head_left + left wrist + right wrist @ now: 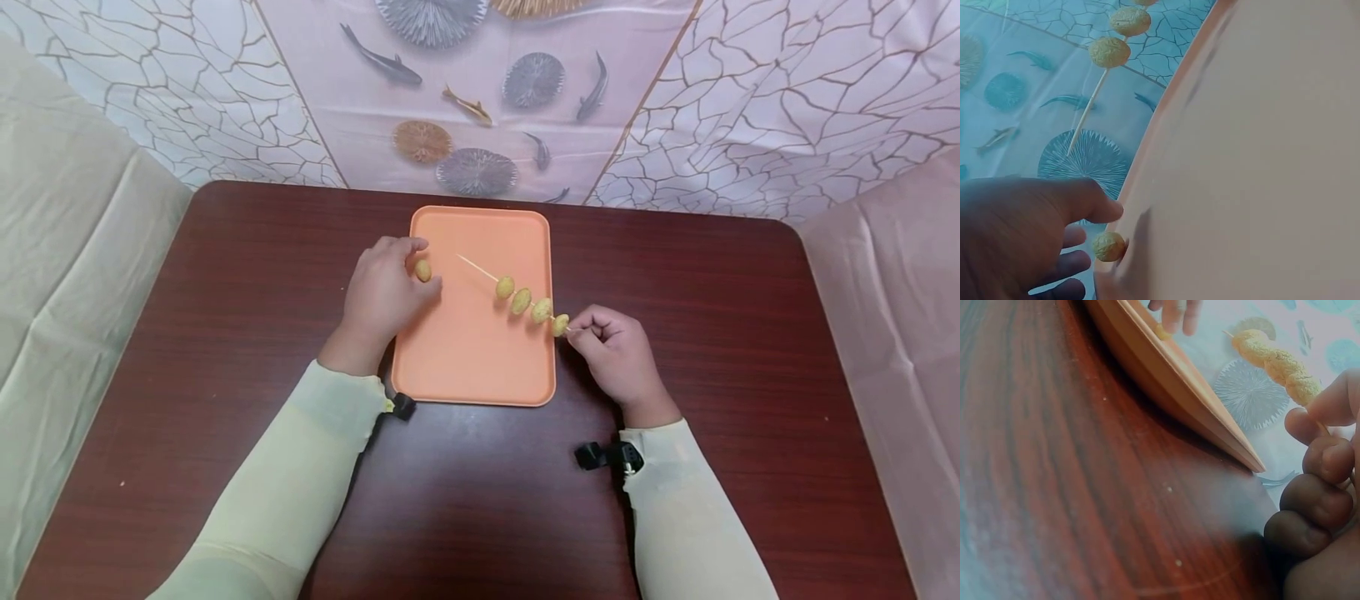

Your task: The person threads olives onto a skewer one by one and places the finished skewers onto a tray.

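Note:
My right hand (621, 354) pinches the bottom end of a thin wooden skewer (477, 268) between thumb and forefinger. Several yellow, rough-skinned, potato-like balls (521, 301) are threaded on it, the lowest close to the fingertips. The bare point slants up and left over the orange tray (472, 367). At the tray's left side, a single loose ball (1109, 246) of the same kind lies near the rim. Around it my left hand (384, 287) holds thumb and fingers spread, with a gap to the ball in the left wrist view. In the right wrist view the balls (1275, 359) form a tight row.
The tray lies on a dark red-brown wooden table (247, 275). A patterned cloth (480, 108) with fish hangs behind the table's far edge. Pale cloth (885, 275) hangs at both sides. Each wrist carries a small black camera (403, 407).

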`<state>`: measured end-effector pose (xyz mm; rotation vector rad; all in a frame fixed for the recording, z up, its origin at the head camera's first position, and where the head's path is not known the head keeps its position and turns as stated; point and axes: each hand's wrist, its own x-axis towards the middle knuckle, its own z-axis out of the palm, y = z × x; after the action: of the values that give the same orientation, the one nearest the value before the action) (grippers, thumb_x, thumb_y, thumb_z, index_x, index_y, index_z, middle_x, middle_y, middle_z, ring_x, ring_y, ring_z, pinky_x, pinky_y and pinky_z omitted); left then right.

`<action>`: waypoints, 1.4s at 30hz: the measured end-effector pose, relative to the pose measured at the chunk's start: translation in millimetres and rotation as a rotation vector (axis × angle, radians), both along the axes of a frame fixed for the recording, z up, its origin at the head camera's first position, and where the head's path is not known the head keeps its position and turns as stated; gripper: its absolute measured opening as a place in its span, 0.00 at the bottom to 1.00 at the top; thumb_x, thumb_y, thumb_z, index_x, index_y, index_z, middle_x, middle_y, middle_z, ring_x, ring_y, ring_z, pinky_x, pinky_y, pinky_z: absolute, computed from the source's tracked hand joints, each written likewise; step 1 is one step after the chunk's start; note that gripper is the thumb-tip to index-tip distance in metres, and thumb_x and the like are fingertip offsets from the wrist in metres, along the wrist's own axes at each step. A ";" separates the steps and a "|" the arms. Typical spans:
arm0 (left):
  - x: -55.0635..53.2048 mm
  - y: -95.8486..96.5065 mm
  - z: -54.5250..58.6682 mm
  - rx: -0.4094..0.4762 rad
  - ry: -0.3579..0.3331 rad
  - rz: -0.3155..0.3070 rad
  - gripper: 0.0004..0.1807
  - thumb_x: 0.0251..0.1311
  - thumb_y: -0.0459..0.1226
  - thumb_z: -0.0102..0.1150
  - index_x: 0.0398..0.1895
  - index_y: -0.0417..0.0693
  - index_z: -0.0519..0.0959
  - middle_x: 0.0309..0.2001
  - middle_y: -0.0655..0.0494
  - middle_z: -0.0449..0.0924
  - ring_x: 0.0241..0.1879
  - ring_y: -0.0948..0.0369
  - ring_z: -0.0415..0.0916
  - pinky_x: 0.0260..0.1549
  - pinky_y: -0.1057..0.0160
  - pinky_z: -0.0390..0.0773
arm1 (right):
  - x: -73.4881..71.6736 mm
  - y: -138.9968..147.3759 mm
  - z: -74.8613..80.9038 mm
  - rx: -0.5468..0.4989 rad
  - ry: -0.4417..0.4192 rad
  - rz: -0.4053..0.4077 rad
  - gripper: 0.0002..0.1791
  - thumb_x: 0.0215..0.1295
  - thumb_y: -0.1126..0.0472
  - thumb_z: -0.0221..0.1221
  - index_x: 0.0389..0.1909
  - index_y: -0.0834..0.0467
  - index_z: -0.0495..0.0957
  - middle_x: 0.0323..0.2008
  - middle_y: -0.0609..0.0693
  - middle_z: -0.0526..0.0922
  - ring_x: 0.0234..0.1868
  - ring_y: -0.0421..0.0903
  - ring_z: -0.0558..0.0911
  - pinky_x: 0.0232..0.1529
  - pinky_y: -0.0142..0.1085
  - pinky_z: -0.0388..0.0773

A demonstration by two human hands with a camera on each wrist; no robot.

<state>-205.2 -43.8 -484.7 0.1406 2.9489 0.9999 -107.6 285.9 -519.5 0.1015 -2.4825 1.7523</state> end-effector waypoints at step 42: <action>7.7 11.5 7.1 0.315 0.153 -0.066 0.20 0.70 0.32 0.70 0.64 0.45 0.89 0.52 0.49 0.86 0.44 0.56 0.90 0.48 0.58 0.91 | 0.6 0.9 1.9 0.006 -0.014 0.019 0.08 0.69 0.74 0.62 0.31 0.65 0.88 0.25 0.59 0.87 0.27 0.35 0.77 0.29 0.27 0.74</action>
<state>-197.5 -32.3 -477.6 0.3319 2.8695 1.4995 -106.9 286.9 -517.5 0.1138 -2.5041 1.7592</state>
